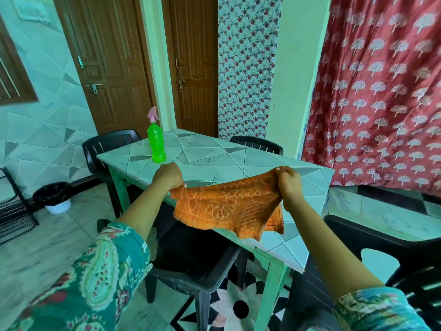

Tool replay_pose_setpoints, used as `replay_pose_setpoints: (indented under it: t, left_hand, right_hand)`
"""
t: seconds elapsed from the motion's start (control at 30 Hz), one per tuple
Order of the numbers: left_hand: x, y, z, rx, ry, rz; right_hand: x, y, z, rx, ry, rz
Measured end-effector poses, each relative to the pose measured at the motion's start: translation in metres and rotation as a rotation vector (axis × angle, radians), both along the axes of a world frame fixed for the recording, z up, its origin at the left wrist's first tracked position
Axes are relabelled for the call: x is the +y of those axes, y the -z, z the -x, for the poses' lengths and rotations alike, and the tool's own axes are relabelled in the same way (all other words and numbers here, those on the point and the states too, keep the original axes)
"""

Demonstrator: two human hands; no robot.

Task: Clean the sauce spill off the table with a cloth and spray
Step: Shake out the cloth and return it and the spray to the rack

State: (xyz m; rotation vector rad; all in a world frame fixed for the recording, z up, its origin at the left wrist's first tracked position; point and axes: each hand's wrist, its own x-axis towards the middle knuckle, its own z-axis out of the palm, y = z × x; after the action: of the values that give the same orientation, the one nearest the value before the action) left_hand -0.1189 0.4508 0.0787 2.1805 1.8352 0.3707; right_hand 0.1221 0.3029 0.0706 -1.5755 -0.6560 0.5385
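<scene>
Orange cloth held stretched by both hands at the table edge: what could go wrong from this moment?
1. The orange cloth, gripped by the left hand and right hand, hangs partly past the table edge; if released, it may slip onto the black chair below.
2. The green spray bottle stands upright just beyond the left hand; a wide wipe could knock it over.

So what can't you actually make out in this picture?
Sauce spill: none shows in the head view; the orange cloth, gripped by the left hand and right hand, hides part of the table behind it.
Spray bottle: its green plastic does not show how full it is.
Black chair at the right: cut off by the frame edge.
Bin: its inside is too small and dark to see.
</scene>
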Motion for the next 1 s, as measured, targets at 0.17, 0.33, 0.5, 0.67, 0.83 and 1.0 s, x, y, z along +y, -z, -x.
replay_pose_setpoints:
  t: [0.17,0.33,0.5,0.67,0.83,1.0]
  left_hand:
    - [-0.006,-0.003,-0.004,0.020,-0.038,-0.042]
    - [-0.009,0.005,-0.002,-0.246,-0.005,0.123]
    - [-0.035,0.024,-0.003,-0.559,-0.007,0.457]
    - [-0.048,0.038,0.001,-0.501,0.031,0.560]
    - [-0.041,0.043,0.003,-0.766,-0.088,0.303]
    - [-0.024,0.020,0.008,-1.076,-0.117,0.284]
  right_hand:
    - [-0.005,-0.002,0.003,0.000,-0.047,0.027]
    - [-0.007,-0.004,-0.002,0.015,-0.146,-0.029]
    - [-0.010,-0.012,0.002,0.076,-0.244,-0.123]
    - [-0.008,-0.011,0.004,0.055,-0.266,-0.117]
    - [-0.006,-0.007,0.002,0.018,-0.265,-0.065]
    - [-0.004,-0.001,-0.011,-0.119,-0.117,0.011]
